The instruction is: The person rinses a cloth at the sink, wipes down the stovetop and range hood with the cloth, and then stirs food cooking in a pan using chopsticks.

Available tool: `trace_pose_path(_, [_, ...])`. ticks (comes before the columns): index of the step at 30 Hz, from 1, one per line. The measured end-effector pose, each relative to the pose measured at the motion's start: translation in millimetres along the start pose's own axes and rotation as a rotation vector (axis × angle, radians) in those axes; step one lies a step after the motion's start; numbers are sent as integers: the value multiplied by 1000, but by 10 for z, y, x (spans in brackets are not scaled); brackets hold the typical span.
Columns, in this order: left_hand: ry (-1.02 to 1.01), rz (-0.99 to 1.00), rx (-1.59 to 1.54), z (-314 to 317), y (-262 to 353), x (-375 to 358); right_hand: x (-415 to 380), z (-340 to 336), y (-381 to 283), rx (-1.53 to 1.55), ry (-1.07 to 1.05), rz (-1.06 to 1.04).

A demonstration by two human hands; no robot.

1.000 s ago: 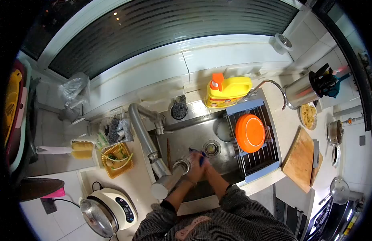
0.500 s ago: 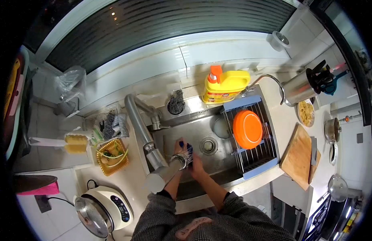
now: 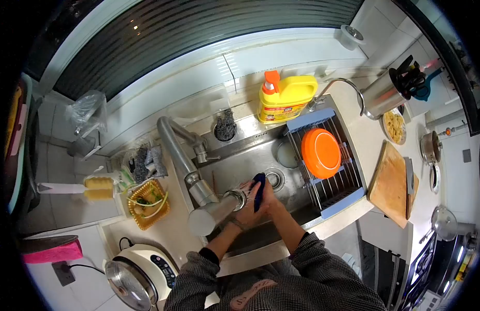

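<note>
Under the mouth of the grey faucet (image 3: 211, 212), both my hands are closed on a dark blue object (image 3: 259, 191) that looks narrow from above; its kind I cannot make out. My left hand (image 3: 246, 211) grips it from the left, partly hidden by the faucet head. From the right, my right hand (image 3: 269, 197) wraps its fingers round it. Water appears to run over the left hand. They are above the steel sink (image 3: 224, 173), close to the drain (image 3: 274, 179).
An orange bowl (image 3: 321, 153) lies upside down on the rack (image 3: 343, 189) over the sink's right side. Behind stands a yellow detergent jug (image 3: 286, 98). A pale round dish (image 3: 287, 155) is in the sink. On the right lie a cutting board (image 3: 389, 181) and knife (image 3: 409, 181); a basket (image 3: 146, 220) sits left.
My hands have moved right and slightly up with the dark blue object, nearer the drain. More of the object shows now, and the view has shifted slightly.
</note>
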State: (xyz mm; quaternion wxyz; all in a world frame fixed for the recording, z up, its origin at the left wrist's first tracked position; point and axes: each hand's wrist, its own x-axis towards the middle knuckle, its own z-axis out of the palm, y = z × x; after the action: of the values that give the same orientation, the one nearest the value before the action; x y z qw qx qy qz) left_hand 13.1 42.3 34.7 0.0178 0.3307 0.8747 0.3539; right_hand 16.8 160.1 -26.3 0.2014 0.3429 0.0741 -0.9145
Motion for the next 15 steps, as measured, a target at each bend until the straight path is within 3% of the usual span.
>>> trace_pose_path(3, [-84, 43, -22, -37, -227, -5, 32, -49, 177, -147, 139, -105])
trace_pose_path(4, [-91, 45, -20, 30, -321, -8, 31, -77, 259, -178, 51, -170])
trace_pose_path(6, [-75, -129, -102, 183, -433, 34, 158, -84, 421, -231, 145, -241])
trace_pose_path(7, [-76, -122, -106, 161, -386, 121, 259, -135, 443, -296, 233, -311])
trace_pose_path(8, [-47, -273, -130, 94, -294, 198, 585, -592, 462, -105, 147, -296])
trace_pose_path(9, [-35, -347, -143, 121, -309, 209, 755, -774, 479, -104, 148, -302])
trace_pose_path(12, [-67, -676, -291, 347, -517, 143, 857, -789, 552, -651, 351, -316])
trace_pose_path(14, [-91, -806, -349, 342, -566, 145, 662, -341, 531, -108, 502, -347])
trace_pose_path(15, [-102, -853, -366, 323, -549, 152, 843, -569, 594, -105, 506, -350])
